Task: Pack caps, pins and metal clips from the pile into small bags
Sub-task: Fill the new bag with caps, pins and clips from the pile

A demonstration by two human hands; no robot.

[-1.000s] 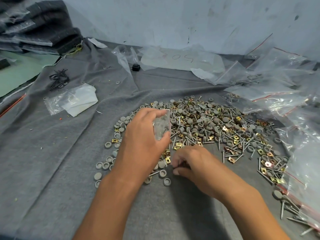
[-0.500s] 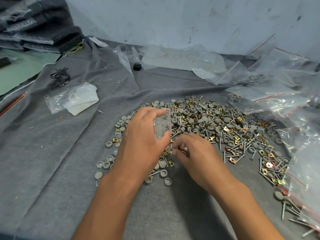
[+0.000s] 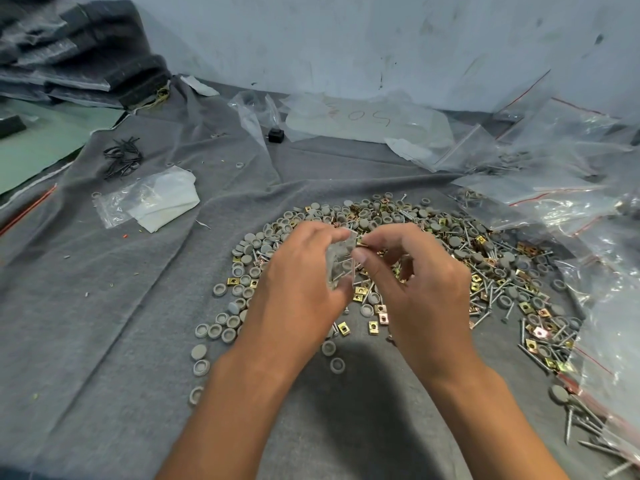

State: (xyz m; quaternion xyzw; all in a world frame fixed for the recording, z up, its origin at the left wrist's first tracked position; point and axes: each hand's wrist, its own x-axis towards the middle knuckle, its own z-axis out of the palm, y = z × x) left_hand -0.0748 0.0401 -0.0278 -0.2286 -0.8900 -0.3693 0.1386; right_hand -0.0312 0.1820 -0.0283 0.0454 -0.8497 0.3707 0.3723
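1. Head view, nearest part: bare grey felt of the surface (image 3: 86,341) lies at the near edge and spreads wide to the left, with open room there; both forearms reach in over it from below.
2. Near right, clear bags with red seal lines (image 3: 609,341) crowd in over the edge of the pile, leaving little room on that side.
3. Left hand (image 3: 298,292) is raised over the near left of the pile, fingers curled, gripping a small clear bag (image 3: 341,261) upright between thumb and fingertips; a pin shows through its plastic.
4. Right hand (image 3: 415,289) sits just beside it, fingers curled, thumb and forefinger pinched at the bag's top edge. What it pinches I cannot tell.
5. Beneath and beyond both hands spreads the pile (image 3: 450,244): round grey caps, thin silvery pins, square brass-coloured metal clips, all mixed.
6. Further left lie a flat bag with white paper (image 3: 152,202) and a tangle of black wire (image 3: 123,157).
7. Farthest back, more clear plastic (image 3: 367,119) lies against the wall (image 3: 346,39).
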